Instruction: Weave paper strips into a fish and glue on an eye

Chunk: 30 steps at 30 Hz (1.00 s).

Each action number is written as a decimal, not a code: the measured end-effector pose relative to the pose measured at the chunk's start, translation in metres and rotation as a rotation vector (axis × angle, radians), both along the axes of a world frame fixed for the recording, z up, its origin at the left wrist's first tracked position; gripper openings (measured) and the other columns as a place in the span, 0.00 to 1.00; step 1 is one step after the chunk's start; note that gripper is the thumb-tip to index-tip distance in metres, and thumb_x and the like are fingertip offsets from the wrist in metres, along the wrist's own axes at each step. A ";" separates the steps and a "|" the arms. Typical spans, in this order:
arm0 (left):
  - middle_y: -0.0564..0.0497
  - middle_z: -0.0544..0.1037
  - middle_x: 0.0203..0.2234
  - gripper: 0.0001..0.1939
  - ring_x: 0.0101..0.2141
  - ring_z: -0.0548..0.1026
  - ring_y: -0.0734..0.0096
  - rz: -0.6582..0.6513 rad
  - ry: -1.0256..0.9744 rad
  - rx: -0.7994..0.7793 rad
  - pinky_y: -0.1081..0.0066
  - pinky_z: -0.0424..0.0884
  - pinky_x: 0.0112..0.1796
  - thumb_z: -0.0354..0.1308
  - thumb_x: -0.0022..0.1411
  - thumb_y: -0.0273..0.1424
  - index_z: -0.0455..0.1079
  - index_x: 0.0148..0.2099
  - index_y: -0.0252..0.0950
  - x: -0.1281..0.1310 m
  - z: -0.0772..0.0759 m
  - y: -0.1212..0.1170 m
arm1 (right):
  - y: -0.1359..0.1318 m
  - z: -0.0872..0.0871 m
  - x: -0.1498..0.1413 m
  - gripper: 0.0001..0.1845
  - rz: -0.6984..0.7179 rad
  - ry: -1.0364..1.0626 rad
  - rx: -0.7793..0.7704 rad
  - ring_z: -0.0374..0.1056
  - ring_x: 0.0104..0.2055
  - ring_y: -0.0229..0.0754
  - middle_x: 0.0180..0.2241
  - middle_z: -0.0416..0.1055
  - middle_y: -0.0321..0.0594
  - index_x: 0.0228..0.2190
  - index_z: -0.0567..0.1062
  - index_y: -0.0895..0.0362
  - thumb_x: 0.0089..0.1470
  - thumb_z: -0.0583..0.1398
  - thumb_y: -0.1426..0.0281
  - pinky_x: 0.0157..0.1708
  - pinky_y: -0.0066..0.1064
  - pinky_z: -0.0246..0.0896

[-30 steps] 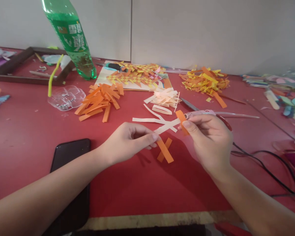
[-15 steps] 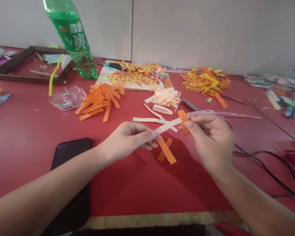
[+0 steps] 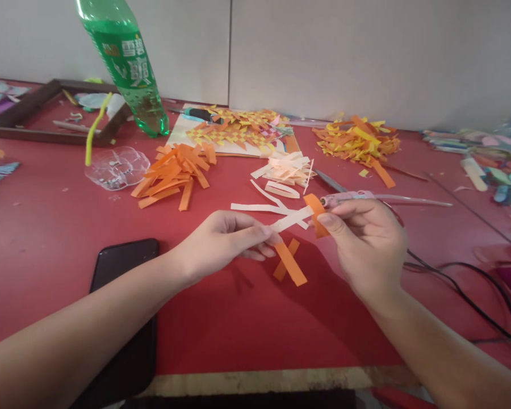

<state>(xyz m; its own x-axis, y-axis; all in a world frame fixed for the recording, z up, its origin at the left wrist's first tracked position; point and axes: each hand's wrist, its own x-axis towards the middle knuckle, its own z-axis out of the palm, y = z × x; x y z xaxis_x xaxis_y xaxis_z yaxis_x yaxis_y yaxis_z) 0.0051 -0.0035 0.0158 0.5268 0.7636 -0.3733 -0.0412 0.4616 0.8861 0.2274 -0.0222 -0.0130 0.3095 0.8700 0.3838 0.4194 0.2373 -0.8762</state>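
My left hand (image 3: 221, 241) pinches the near end of a pale cream paper strip (image 3: 292, 218) just above the red table (image 3: 68, 238). My right hand (image 3: 366, 244) is closed on a short orange paper strip (image 3: 314, 211) that wraps over the cream strip's far end. A pink glue gun (image 3: 344, 197) lies just behind my right fingers; I cannot tell if they touch it. Two crossed orange strips (image 3: 288, 262) lie on the table below my hands.
A black phone (image 3: 123, 267) lies under my left forearm. Piles of orange strips (image 3: 174, 173), cream strips (image 3: 285, 167) and yellow-orange scraps (image 3: 357, 141), a woven paper mat (image 3: 234, 132), a green bottle (image 3: 125, 62), a wooden frame (image 3: 34, 105) and a black cable (image 3: 464, 284) surround them.
Hands and strips have hardly shifted; the view has drifted slightly.
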 end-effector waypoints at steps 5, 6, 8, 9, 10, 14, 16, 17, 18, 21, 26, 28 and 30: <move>0.50 0.83 0.30 0.10 0.32 0.79 0.76 -0.013 0.019 0.033 0.79 0.75 0.37 0.59 0.63 0.32 0.80 0.34 0.33 0.000 0.001 0.000 | -0.001 0.001 -0.001 0.12 0.058 -0.040 0.040 0.69 0.26 0.37 0.26 0.72 0.34 0.27 0.72 0.52 0.46 0.70 0.63 0.23 0.29 0.65; 0.50 0.83 0.30 0.10 0.32 0.79 0.76 -0.019 0.021 0.043 0.79 0.75 0.37 0.59 0.63 0.32 0.80 0.35 0.33 0.000 0.000 0.000 | -0.002 0.001 -0.002 0.12 0.060 -0.050 0.040 0.69 0.25 0.37 0.24 0.72 0.33 0.26 0.72 0.52 0.46 0.70 0.63 0.22 0.28 0.64; 0.50 0.83 0.31 0.10 0.33 0.79 0.76 -0.031 0.022 0.066 0.80 0.75 0.37 0.60 0.63 0.33 0.80 0.36 0.33 -0.001 -0.001 0.000 | -0.004 0.003 -0.004 0.13 0.062 -0.069 0.034 0.67 0.23 0.36 0.22 0.71 0.32 0.25 0.71 0.52 0.46 0.70 0.63 0.20 0.28 0.62; 0.50 0.83 0.31 0.10 0.33 0.79 0.76 -0.038 0.022 0.077 0.80 0.75 0.37 0.60 0.63 0.33 0.80 0.36 0.34 -0.001 -0.002 0.000 | -0.005 0.004 -0.006 0.13 0.067 -0.074 0.028 0.67 0.22 0.35 0.22 0.71 0.32 0.25 0.71 0.52 0.46 0.70 0.62 0.19 0.27 0.61; 0.50 0.83 0.32 0.10 0.33 0.79 0.76 -0.044 0.022 0.086 0.80 0.75 0.37 0.60 0.63 0.33 0.80 0.36 0.34 -0.001 -0.003 0.000 | -0.006 0.004 -0.007 0.13 0.074 -0.076 0.022 0.66 0.21 0.35 0.21 0.71 0.32 0.25 0.71 0.52 0.46 0.70 0.62 0.19 0.27 0.60; 0.49 0.83 0.32 0.11 0.34 0.79 0.76 -0.061 0.029 0.118 0.79 0.75 0.38 0.60 0.63 0.34 0.80 0.38 0.33 -0.001 -0.004 0.000 | -0.010 0.007 -0.013 0.14 0.105 -0.099 -0.013 0.67 0.22 0.34 0.22 0.71 0.31 0.25 0.70 0.53 0.47 0.69 0.61 0.20 0.26 0.62; 0.49 0.83 0.32 0.11 0.34 0.79 0.75 -0.067 0.030 0.127 0.79 0.75 0.38 0.60 0.63 0.35 0.80 0.39 0.33 -0.001 -0.004 0.000 | -0.011 0.007 -0.014 0.14 0.115 -0.116 -0.022 0.67 0.22 0.33 0.22 0.71 0.31 0.25 0.70 0.53 0.48 0.69 0.61 0.20 0.25 0.64; 0.49 0.83 0.32 0.11 0.34 0.79 0.75 -0.069 0.029 0.131 0.78 0.75 0.38 0.61 0.63 0.35 0.80 0.39 0.33 -0.001 -0.004 0.000 | -0.011 0.007 -0.015 0.14 0.120 -0.114 -0.027 0.67 0.22 0.33 0.22 0.71 0.31 0.25 0.70 0.53 0.47 0.69 0.61 0.21 0.25 0.65; 0.49 0.83 0.33 0.11 0.34 0.79 0.74 -0.070 0.025 0.135 0.78 0.75 0.39 0.61 0.62 0.35 0.80 0.39 0.33 -0.001 -0.005 0.000 | -0.012 0.006 -0.015 0.14 0.127 -0.104 -0.032 0.68 0.22 0.33 0.22 0.71 0.31 0.25 0.70 0.53 0.47 0.69 0.61 0.21 0.25 0.65; 0.49 0.84 0.34 0.10 0.35 0.79 0.74 -0.078 0.006 0.152 0.78 0.75 0.40 0.61 0.63 0.34 0.80 0.39 0.33 -0.002 -0.006 0.001 | -0.012 0.005 -0.017 0.14 0.162 -0.057 -0.058 0.70 0.24 0.35 0.23 0.72 0.32 0.25 0.70 0.53 0.47 0.69 0.62 0.24 0.27 0.68; 0.49 0.84 0.35 0.10 0.35 0.79 0.74 -0.084 -0.019 0.170 0.78 0.75 0.40 0.61 0.63 0.34 0.80 0.39 0.34 -0.002 -0.008 0.001 | -0.013 0.004 -0.017 0.12 0.250 -0.024 -0.086 0.73 0.26 0.37 0.25 0.74 0.33 0.26 0.70 0.52 0.49 0.68 0.64 0.26 0.28 0.71; 0.49 0.84 0.35 0.09 0.36 0.79 0.74 -0.079 -0.027 0.169 0.77 0.75 0.40 0.61 0.62 0.34 0.80 0.38 0.34 -0.002 -0.008 0.001 | -0.014 0.004 -0.017 0.12 0.269 -0.033 -0.096 0.73 0.27 0.37 0.25 0.75 0.34 0.26 0.70 0.52 0.49 0.68 0.63 0.26 0.28 0.71; 0.50 0.84 0.34 0.09 0.35 0.79 0.74 -0.076 -0.033 0.171 0.77 0.75 0.40 0.61 0.62 0.34 0.80 0.38 0.34 -0.002 -0.007 0.001 | -0.014 0.004 -0.016 0.12 0.278 -0.052 -0.098 0.72 0.26 0.37 0.25 0.75 0.34 0.26 0.70 0.52 0.49 0.68 0.63 0.26 0.27 0.70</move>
<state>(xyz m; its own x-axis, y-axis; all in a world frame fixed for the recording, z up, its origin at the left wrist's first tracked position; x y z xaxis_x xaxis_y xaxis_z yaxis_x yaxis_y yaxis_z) 0.0032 -0.0029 0.0083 0.5950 0.7723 -0.2225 -0.0428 0.3068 0.9508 0.2117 -0.0361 -0.0090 0.0368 0.9522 0.3032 0.3951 0.2648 -0.8796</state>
